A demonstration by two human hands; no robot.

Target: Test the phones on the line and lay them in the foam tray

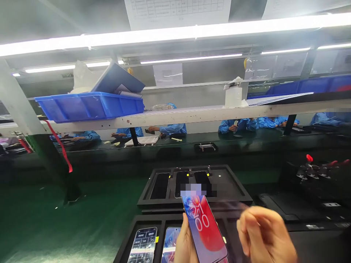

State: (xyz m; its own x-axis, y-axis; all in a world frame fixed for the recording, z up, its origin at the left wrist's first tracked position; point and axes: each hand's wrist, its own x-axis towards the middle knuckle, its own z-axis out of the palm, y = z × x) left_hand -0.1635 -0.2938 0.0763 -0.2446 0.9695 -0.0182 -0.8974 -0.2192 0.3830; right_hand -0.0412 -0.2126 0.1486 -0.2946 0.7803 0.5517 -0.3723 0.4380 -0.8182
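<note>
My left hand (185, 244) holds a smartphone (205, 228) upright by its lower part, with its lit screen showing a red and blue wallpaper and a large clock. A blurred patch covers the phone's top edge. My right hand (264, 233) is blurred by motion, hangs to the right of the phone, and holds nothing. Just below, a black tray (142, 241) carries lit phones in its slots. Beyond the held phone, another black tray (227, 186) holds several dark-screened phones, partly hidden by the held phone.
A green bench mat (71, 215) spreads left of the trays. A black fixture with red-tipped levers (312, 171) stands to the right. Overhead, a white shelf (186, 115) carries a blue plastic bin (87, 106). Co-workers in blue smocks (238, 126) sit across the bench.
</note>
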